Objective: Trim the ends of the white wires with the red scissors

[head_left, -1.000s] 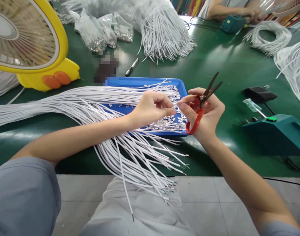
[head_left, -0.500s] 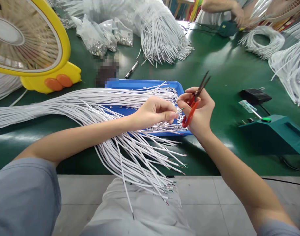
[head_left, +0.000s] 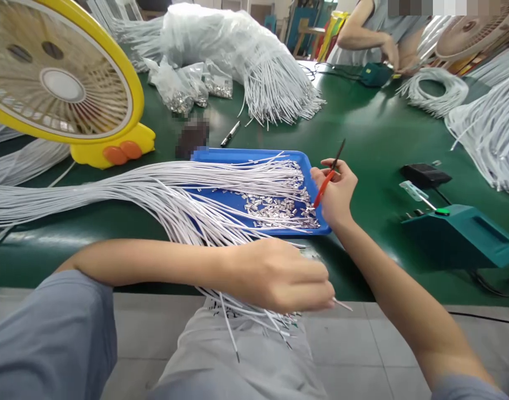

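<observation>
My left hand [head_left: 279, 275] is closed, knuckles up, over the loose ends of the white cables near the table's front edge. A thin cable end [head_left: 343, 304] sticks out past its fingertips. My right hand [head_left: 340, 191] is wrapped round red-handled scissors [head_left: 324, 188], dark blades pointing up and away, at the right rim of the blue tray [head_left: 254, 153]. A bundle of white cables [head_left: 125, 180] comes in from the left; part lies across the tray and part hangs over the edge above my lap. Small silvery metal pieces [head_left: 273, 210] are scattered in the tray.
A yellow fan [head_left: 131, 141] stands at the left. Behind the tray lie a pen [head_left: 230, 134], bags of metal parts [head_left: 177, 91] and a wrapped cable bundle [head_left: 275, 83]. On the right sits a green machine [head_left: 463, 233]. A person's arms [head_left: 363, 36] work across the table.
My left hand has moved away from my right hand, down towards the table's front edge. The scissors' blades looked parted before and now appear as one line. The view has tilted up slightly.
</observation>
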`<state>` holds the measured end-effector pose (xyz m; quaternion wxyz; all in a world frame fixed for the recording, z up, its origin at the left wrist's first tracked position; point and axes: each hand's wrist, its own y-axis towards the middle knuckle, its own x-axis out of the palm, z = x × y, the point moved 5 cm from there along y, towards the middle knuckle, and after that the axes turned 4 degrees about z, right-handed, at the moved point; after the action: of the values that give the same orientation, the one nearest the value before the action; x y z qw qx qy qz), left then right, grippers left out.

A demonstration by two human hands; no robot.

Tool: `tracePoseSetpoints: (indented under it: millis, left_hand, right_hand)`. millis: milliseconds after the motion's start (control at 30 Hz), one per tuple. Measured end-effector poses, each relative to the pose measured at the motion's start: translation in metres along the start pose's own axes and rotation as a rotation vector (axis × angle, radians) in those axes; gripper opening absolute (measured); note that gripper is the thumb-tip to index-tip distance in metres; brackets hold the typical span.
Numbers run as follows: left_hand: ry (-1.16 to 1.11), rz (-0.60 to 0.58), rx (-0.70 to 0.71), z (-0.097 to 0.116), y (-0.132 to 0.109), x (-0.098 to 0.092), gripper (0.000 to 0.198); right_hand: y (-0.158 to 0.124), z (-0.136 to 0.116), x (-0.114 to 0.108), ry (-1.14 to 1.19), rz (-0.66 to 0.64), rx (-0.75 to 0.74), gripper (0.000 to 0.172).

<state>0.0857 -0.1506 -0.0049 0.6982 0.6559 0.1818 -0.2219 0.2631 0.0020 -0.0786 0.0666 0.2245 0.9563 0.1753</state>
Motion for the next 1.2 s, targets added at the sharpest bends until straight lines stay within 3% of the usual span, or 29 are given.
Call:
tracePoseSetpoints:
  millis: [100,400,600,667,767,833,867,1000,1067,1200]
  left_hand:
    - [0.058,-0.012,0.125,0.012,-0.003,0.005,0.021]
    - [0.11,-0.045,0.206,0.028,-0.006,0.015,0.025]
    - [0.056,-0.261,0.152,0.024,-0.018,0.043,0.023]
    - [-0.012,-0.292,0.132,0.026,-0.018,0.049,0.031]
    - [-0.066,-0.257,0.167,0.026,-0.006,0.038,0.045]
    - [0.076,-0.269,0.091,0.009,0.005,0.017,0.041]
    - [0.203,-0.29,-0.033,-0.007,0.01,0.003,0.037]
    - [0.607,-0.759,-0.683,-0.088,-0.003,-0.038,0.02]
    - [0.662,-0.848,-0.801,-0.112,-0.017,-0.046,0.017]
    - [0.687,-0.914,-0.901,-0.137,-0.045,-0.035,0.021]
  right_hand:
    - [-0.002,0.0,0.001,-0.001,-0.005,0.008,0.023]
    - [0.002,0.0,-0.002,0.038,0.029,-0.123,0.019]
    - [0.0,-0.004,-0.001,-0.005,0.04,-0.122,0.02]
    - [-0.002,-0.007,-0.001,-0.011,0.036,-0.122,0.021]
    - [-0.003,-0.012,-0.002,0.006,0.045,-0.133,0.023]
    - [-0.003,-0.013,-0.002,0.027,0.053,-0.137,0.023]
    - [-0.002,-0.014,-0.003,0.04,0.058,-0.136,0.023]
    - [0.001,-0.012,-0.004,0.086,0.092,-0.136,0.023]
    - [0.001,-0.012,-0.006,0.095,0.124,-0.141,0.022]
    - [0.0,-0.015,-0.008,0.12,0.145,-0.155,0.017]
